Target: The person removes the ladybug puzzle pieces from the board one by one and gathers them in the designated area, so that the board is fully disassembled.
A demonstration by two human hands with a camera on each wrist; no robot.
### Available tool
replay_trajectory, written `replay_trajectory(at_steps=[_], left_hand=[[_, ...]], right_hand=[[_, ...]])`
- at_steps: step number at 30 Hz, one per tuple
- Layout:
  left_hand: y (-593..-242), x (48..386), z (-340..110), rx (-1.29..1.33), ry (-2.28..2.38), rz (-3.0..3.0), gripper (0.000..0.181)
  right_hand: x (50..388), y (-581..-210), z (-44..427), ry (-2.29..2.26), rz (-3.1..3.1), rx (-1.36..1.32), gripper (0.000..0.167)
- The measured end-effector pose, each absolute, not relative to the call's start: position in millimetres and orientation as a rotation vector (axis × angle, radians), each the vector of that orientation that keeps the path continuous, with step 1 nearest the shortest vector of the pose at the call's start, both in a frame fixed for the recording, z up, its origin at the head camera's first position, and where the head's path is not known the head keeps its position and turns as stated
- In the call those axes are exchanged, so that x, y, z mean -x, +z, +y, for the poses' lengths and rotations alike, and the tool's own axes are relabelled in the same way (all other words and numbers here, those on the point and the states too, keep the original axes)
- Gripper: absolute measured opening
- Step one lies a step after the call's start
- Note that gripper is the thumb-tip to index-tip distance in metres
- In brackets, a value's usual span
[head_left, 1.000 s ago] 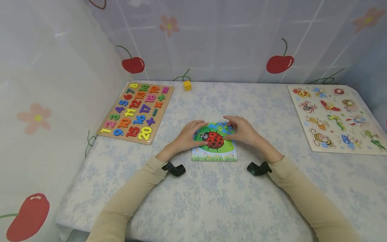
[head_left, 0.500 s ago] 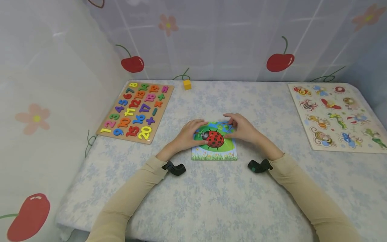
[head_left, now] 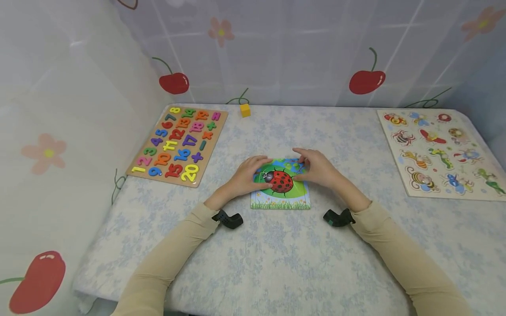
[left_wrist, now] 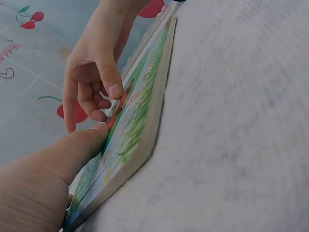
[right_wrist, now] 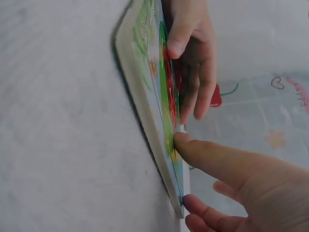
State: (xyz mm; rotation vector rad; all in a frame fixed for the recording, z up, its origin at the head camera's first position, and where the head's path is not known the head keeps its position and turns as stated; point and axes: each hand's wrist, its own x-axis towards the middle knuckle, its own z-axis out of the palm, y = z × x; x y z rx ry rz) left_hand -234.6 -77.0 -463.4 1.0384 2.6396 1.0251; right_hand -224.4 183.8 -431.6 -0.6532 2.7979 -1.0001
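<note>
Ladybug puzzle (head_left: 281, 182) lies flat on the desk (head_left: 276, 263), just below and right of the middle of the head view. Its picture, a red spotted ladybug on green with grass along the bottom, fills the bordered area; whether any pieces in it sit flush cannot be told. The left hand (head_left: 247, 177) has its grip partly spread over the puzzle's upper left, thumb on the face and fingers round the edge. At the upper right, the right hand (head_left: 319, 170) keeps a wider grip, thumb on the ladybug and a bent finger at the edge, index finger sticking out past it.

Well apart, in the upper left of the frame, a number board (head_left: 207, 151) carries rows of coloured numerals and signs. On the right side, an insect board (head_left: 479, 195) bears bees, a spider, a caterpillar and other bugs; their seating is too small to judge. A yellow cube (head_left: 245, 110) stands near the desk's far edge, at top centre, before a cherry-printed curtain (head_left: 276, 66).
</note>
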Motion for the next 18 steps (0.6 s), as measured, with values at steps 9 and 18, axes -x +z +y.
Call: replay_trajectory(at_steps=[9,18], left_hand=[[-465,236,-78,-1.043,1.018,2.647,0.073],[-467,237,-78,-1.047,1.007,2.641,0.073]], right_hand=[[225,-431,182,-0.989,2.773,0.643,0.089],[231,-439,188,-1.122,2.675,0.64,0.089]])
